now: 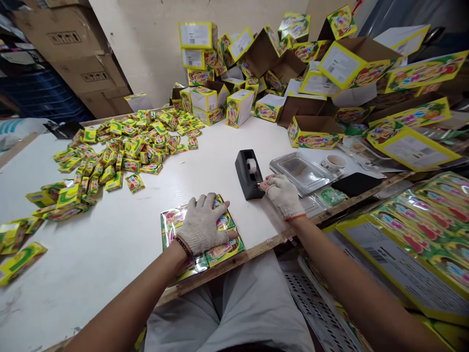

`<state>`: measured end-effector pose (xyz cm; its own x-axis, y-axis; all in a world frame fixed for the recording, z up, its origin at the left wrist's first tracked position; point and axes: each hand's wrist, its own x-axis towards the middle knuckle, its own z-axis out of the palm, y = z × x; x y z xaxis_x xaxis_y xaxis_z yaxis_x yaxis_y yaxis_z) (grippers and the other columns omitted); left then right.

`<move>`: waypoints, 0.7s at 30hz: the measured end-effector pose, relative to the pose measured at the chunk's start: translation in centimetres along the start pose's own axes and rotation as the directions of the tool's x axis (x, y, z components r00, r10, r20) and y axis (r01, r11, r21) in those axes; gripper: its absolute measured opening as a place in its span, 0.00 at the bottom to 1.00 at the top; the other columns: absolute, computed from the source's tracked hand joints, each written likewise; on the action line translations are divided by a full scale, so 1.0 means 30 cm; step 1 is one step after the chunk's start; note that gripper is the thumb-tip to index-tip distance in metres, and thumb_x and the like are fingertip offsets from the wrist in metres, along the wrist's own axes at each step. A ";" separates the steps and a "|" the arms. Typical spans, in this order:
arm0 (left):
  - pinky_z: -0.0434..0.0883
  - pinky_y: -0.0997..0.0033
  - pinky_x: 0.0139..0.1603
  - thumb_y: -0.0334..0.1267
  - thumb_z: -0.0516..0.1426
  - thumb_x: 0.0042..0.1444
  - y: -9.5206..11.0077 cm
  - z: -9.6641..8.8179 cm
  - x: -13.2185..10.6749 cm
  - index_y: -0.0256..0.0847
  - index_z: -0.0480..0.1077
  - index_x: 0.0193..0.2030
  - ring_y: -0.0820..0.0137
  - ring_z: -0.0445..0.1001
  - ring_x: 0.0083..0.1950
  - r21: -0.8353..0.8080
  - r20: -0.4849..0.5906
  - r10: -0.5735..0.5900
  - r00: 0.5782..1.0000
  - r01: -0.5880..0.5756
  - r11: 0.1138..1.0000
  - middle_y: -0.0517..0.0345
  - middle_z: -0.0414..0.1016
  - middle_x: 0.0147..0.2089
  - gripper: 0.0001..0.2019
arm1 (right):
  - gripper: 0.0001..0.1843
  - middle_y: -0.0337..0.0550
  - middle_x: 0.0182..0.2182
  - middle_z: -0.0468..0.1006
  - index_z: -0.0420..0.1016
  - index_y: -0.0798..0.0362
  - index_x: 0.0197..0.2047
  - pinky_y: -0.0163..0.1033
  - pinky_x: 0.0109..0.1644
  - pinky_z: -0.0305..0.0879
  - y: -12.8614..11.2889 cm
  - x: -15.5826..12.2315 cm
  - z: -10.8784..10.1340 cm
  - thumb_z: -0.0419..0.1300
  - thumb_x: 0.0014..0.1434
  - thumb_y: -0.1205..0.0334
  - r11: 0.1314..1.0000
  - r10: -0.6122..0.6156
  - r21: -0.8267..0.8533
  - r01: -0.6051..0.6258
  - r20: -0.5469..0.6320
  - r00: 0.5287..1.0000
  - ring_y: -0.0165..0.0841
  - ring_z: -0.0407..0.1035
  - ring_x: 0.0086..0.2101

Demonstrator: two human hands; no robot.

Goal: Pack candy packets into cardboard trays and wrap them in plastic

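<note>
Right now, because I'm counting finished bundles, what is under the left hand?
The left hand lies flat on a plastic-wrapped bundle of yellow-green packs at the near edge of the white table. The glove covers the bundle's middle, so how many packs it holds cannot be seen.

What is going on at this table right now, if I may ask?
A person in knit gloves sits at a white table. The left hand presses flat on a shiny wrapped pack at the near edge, while the right hand touches the black tape dispenser, fingertips at its cutter end. Small yellow packets lie scattered to the left; open yellow boxes are piled behind.
</note>
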<state>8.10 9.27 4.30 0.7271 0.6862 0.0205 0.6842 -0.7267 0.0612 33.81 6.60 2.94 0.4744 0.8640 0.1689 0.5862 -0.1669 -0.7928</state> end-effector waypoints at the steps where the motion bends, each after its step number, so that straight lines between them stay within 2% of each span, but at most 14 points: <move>1: 0.58 0.39 0.62 0.71 0.56 0.52 0.000 0.000 0.000 0.50 0.65 0.68 0.43 0.62 0.63 -0.003 -0.002 0.000 1.000 0.000 1.000 0.39 0.62 0.67 0.42 | 0.13 0.48 0.41 0.74 0.73 0.52 0.26 0.43 0.50 0.65 0.004 -0.027 -0.011 0.59 0.52 0.51 1.000 -0.008 0.000 0.008 0.004 1.000 0.40 0.68 0.43; 3: 0.57 0.39 0.63 0.71 0.55 0.52 0.000 0.001 0.001 0.50 0.65 0.68 0.43 0.62 0.63 -0.006 -0.004 0.003 1.000 -0.003 1.000 0.39 0.62 0.67 0.42 | 0.16 0.45 0.34 0.73 0.72 0.51 0.26 0.42 0.46 0.63 0.028 -0.072 -0.021 0.58 0.53 0.47 1.000 0.018 0.011 -0.019 0.037 0.999 0.38 0.67 0.38; 6: 0.57 0.39 0.63 0.72 0.54 0.52 -0.001 0.002 0.001 0.51 0.64 0.68 0.43 0.62 0.64 0.000 0.001 0.008 1.000 -0.008 1.000 0.39 0.62 0.67 0.42 | 0.20 0.41 0.26 0.69 0.67 0.50 0.26 0.40 0.38 0.61 0.097 -0.102 0.005 0.55 0.53 0.41 0.984 0.144 0.082 -0.155 0.133 0.981 0.34 0.63 0.30; 10: 0.57 0.39 0.63 0.71 0.54 0.53 -0.002 0.002 0.000 0.50 0.64 0.68 0.43 0.61 0.65 0.011 0.006 -0.002 1.000 0.002 1.000 0.39 0.61 0.68 0.41 | 0.20 0.41 0.24 0.70 0.65 0.50 0.25 0.40 0.35 0.61 0.181 -0.102 0.041 0.55 0.50 0.41 0.958 0.253 0.083 -0.275 0.206 0.945 0.33 0.62 0.27; 12: 0.57 0.39 0.63 0.69 0.56 0.53 -0.003 0.004 -0.001 0.50 0.65 0.68 0.43 0.61 0.65 0.001 -0.001 0.003 1.000 -0.003 1.000 0.39 0.61 0.68 0.40 | 0.20 0.41 0.23 0.70 0.65 0.49 0.25 0.40 0.34 0.61 0.176 -0.103 0.024 0.57 0.49 0.40 0.969 0.204 0.078 -0.234 0.279 0.938 0.33 0.62 0.27; 14: 0.57 0.39 0.63 0.69 0.57 0.52 -0.004 0.007 -0.002 0.51 0.65 0.68 0.43 0.61 0.65 -0.015 -0.008 0.012 1.000 -0.012 1.000 0.40 0.61 0.68 0.40 | 0.22 0.40 0.23 0.71 0.65 0.49 0.26 0.41 0.36 0.63 0.128 -0.101 -0.005 0.57 0.52 0.39 0.984 0.056 0.126 -0.123 0.441 0.896 0.34 0.64 0.28; 15: 0.57 0.38 0.63 0.69 0.57 0.52 -0.004 0.008 -0.003 0.51 0.64 0.68 0.43 0.61 0.65 -0.020 -0.010 0.013 1.000 -0.014 1.000 0.40 0.61 0.68 0.40 | 0.22 0.40 0.24 0.71 0.66 0.50 0.26 0.40 0.37 0.63 0.091 -0.095 -0.017 0.57 0.54 0.38 0.985 -0.035 0.163 -0.063 0.539 0.842 0.34 0.64 0.29; 16: 0.57 0.38 0.63 0.69 0.57 0.52 -0.005 0.009 -0.003 0.51 0.64 0.68 0.42 0.60 0.65 -0.022 -0.012 0.012 1.000 -0.012 1.000 0.40 0.60 0.69 0.41 | 0.23 0.40 0.25 0.72 0.67 0.50 0.27 0.40 0.37 0.63 0.050 -0.085 -0.024 0.57 0.55 0.38 0.979 -0.121 0.204 -0.014 0.632 0.765 0.34 0.65 0.30; 18: 0.57 0.38 0.63 0.69 0.57 0.51 -0.004 0.009 -0.002 0.51 0.64 0.68 0.42 0.60 0.65 -0.019 -0.015 0.006 1.000 -0.007 1.000 0.40 0.60 0.69 0.41 | 0.24 0.40 0.25 0.72 0.68 0.52 0.27 0.39 0.37 0.63 -0.029 -0.051 -0.013 0.58 0.57 0.39 0.963 -0.241 0.266 0.041 0.785 0.571 0.32 0.65 0.30; 20: 0.57 0.39 0.62 0.70 0.58 0.50 -0.003 0.008 -0.002 0.50 0.64 0.68 0.42 0.61 0.64 -0.013 -0.017 0.006 1.000 -0.006 1.000 0.40 0.61 0.68 0.42 | 0.23 0.38 0.24 0.71 0.67 0.53 0.25 0.38 0.36 0.61 -0.083 -0.004 0.025 0.59 0.57 0.41 0.952 -0.299 0.299 0.062 0.870 0.393 0.30 0.64 0.29; 21: 0.58 0.39 0.62 0.70 0.58 0.49 -0.003 0.007 -0.003 0.50 0.64 0.68 0.43 0.61 0.64 -0.010 -0.019 0.008 1.000 -0.008 1.000 0.40 0.61 0.67 0.43 | 0.23 0.37 0.23 0.70 0.67 0.53 0.25 0.37 0.35 0.59 -0.096 0.021 0.050 0.59 0.57 0.42 0.952 -0.302 0.297 0.068 0.894 0.331 0.30 0.63 0.28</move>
<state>7.98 9.28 4.08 0.7310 0.6812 0.0395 0.6779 -0.7317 0.0713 31.44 8.34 4.46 -0.6070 0.7615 -0.2276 0.3957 0.0412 -0.9175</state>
